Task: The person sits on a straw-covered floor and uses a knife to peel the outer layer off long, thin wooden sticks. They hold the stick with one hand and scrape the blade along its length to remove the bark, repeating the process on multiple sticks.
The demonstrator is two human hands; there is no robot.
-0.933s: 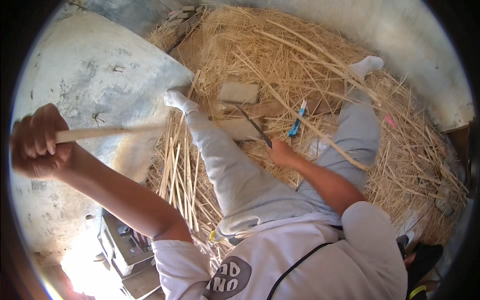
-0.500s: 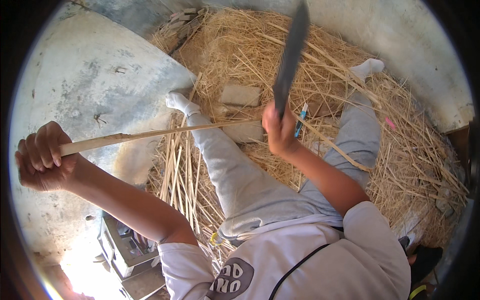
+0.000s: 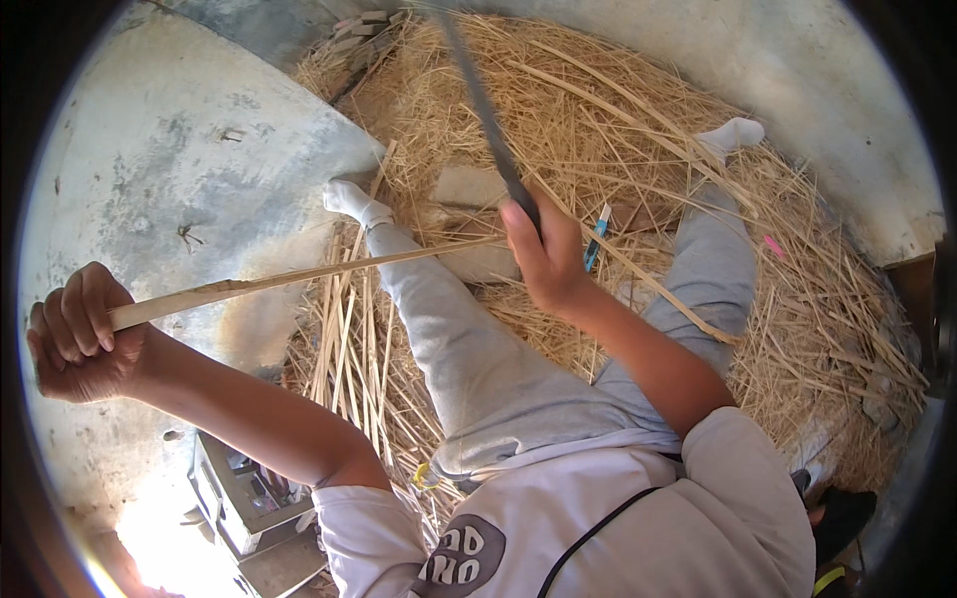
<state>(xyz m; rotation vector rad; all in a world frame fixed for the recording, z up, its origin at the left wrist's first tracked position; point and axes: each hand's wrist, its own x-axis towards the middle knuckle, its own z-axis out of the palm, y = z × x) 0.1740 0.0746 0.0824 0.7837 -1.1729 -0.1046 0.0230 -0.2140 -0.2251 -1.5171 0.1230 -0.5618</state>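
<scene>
Heaps of straw [image 3: 638,120] over bare grey concrete floor [image 3: 179,149], wall behind.

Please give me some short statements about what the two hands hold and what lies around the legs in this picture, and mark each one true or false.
1. The left hand grips one end of a long thin cane strip. True.
2. The right hand holds a hammer. False: it holds a long dark blade, raised and pointing away from the person.
3. The person sits with both legs stretched over a heap of straw. True.
4. Both feet are bare. False: each wears a white sock.
5. A blue-handled tool lies on the straw near the right hand. True.
</scene>
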